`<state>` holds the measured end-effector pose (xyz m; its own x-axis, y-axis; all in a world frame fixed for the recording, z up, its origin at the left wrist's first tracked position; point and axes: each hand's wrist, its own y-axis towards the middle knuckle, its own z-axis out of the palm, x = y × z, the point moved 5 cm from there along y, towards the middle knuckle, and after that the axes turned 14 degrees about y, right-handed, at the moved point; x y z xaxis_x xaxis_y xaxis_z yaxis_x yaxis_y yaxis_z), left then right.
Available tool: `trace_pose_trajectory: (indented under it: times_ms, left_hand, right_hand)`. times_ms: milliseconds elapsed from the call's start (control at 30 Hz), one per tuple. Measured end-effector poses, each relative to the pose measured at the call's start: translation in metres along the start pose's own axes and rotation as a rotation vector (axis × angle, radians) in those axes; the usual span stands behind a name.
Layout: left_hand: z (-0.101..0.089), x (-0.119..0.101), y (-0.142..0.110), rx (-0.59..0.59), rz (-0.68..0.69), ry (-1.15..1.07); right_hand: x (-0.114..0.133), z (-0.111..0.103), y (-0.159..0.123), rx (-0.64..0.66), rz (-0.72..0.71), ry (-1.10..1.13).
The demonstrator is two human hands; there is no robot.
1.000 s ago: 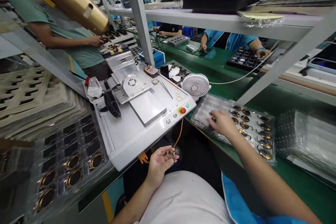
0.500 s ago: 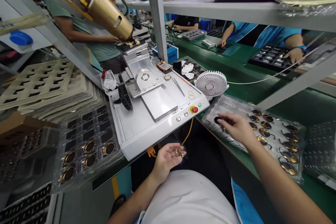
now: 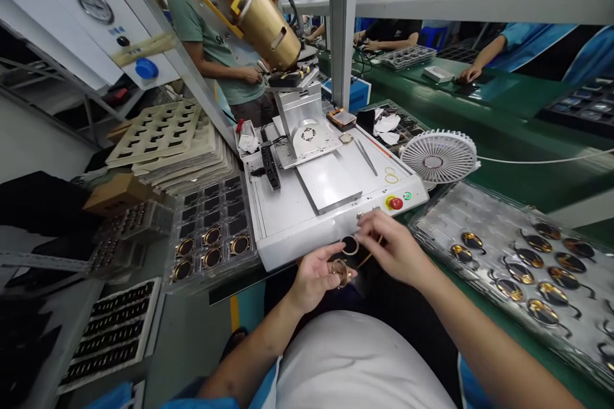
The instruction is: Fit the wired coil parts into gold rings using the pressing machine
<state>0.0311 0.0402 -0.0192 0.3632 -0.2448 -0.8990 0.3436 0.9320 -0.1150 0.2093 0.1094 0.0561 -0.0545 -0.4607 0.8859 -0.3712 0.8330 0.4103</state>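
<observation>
- The left hand (image 3: 316, 278) is turned palm up, its fingers (image 3: 330, 266) curled closed around a small gold ring (image 3: 341, 272), which sits just in front of the white machine bench (image 3: 307, 220).
- The right hand (image 3: 391, 248) has its fingers (image 3: 367, 223) drawn together beside a dark round ring (image 3: 350, 245), with a thin gold strip (image 3: 371, 249) nearby. These parts are too small to show whether the fingers grip them.
- The clear blister tray (image 3: 508, 268) on the right holds over a dozen gold-rimmed dark parts (image 3: 551, 294), while its end nearest the bench shows bare pockets.
- In the black-pocketed tray (image 3: 211, 249) on the left, five gold-rimmed rings (image 3: 211, 238) fill the rows nearest the person, and the farther pockets show only black.
- The right hand has moved since the last earlier view: it was over the blister tray and now meets the left hand in front of the bench.
- Beyond the bench, a co-worker's hand (image 3: 250, 75) works beneath a brass cylinder head (image 3: 254, 16), and a white fan (image 3: 439, 156) stands on the green worktop (image 3: 508, 99).
</observation>
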Motion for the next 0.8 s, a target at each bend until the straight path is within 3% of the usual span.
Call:
trace_pose_trajectory:
  times_ms: [167,267,367,433,533,633,700,800]
  left_hand:
    - [-0.006,-0.011,-0.009,-0.032,0.060,0.076]
    - [-0.008,-0.014,-0.019,-0.032,0.126,0.169]
    - [-0.010,-0.012,-0.028,-0.089,0.221,0.368]
    - [-0.006,-0.011,-0.031,-0.129,0.318,0.567]
    - [0.009,-0.008,-0.029,-0.105,0.454,0.916]
    - [0.025,-0.004,-0.021,-0.020,0.456,1.194]
    - [0.031,-0.003,-0.018,0.035,0.442,1.201]
    - [0.031,-0.008,-0.015,0.049,0.454,0.947]
  right_hand:
    - [-0.042,-0.021,0.070,-0.225,0.479,-0.098]
    - [-0.045,-0.028,0.080,-0.309,0.525,-0.246]
    - [-0.035,-0.018,0.051,-0.363,0.405,-0.219]
    - [-0.029,0.003,0.020,-0.283,0.365,-0.020]
    - [-0.025,0.040,-0.023,-0.136,0.425,0.330]
    - [-0.025,0.051,-0.043,-0.221,0.496,0.491]
    - [-0.025,0.045,-0.044,-0.289,0.523,0.542]
    - [-0.022,0.034,-0.039,-0.264,0.536,0.617]
